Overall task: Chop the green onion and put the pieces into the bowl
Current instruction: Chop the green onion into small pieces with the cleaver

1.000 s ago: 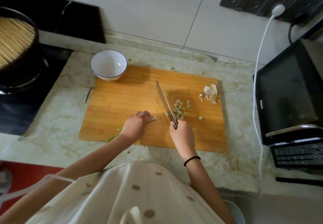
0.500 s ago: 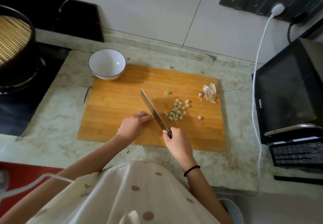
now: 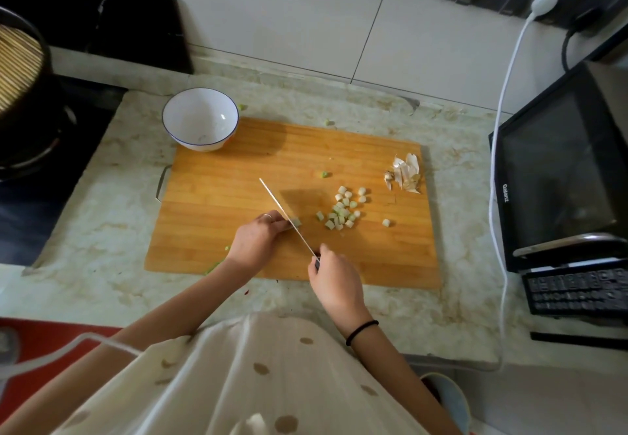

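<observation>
Green onion [image 3: 295, 222] lies on the near part of the cutting board [image 3: 238, 179], its white end at the blade and its green end over the board's near left edge. It is mostly hidden under the hand that holds it.

The bowl [image 3: 200, 118] stands on the far left corner of the board, and I see no pieces in it. The left hand [image 3: 255, 241] is on the near half of the board, with its fingers curled over the onion and pressing it down. The knife [image 3: 285, 217] stands just beside these fingers, with its tip pointing to the far left of the board and its edge on the onion. The right hand [image 3: 334, 281] is closed around the knife handle at the near edge of the board. The cut pieces [image 3: 343, 210] lie in a loose group at the right of the blade, near the middle of the board. Dry garlic skins [image 3: 406, 173] lie by the right edge.

I judge that the step in hand is slicing, with the transfer to the bowl not yet begun. To do it well, the fingertips should stay tucked back so that the knuckles guide the blade. Each cut should go fully down to the board. The holding hand should slide back a little after each slice, so the pieces come out even. Some pieces lie away from the group, so a calm, short stroke probably helps.
</observation>
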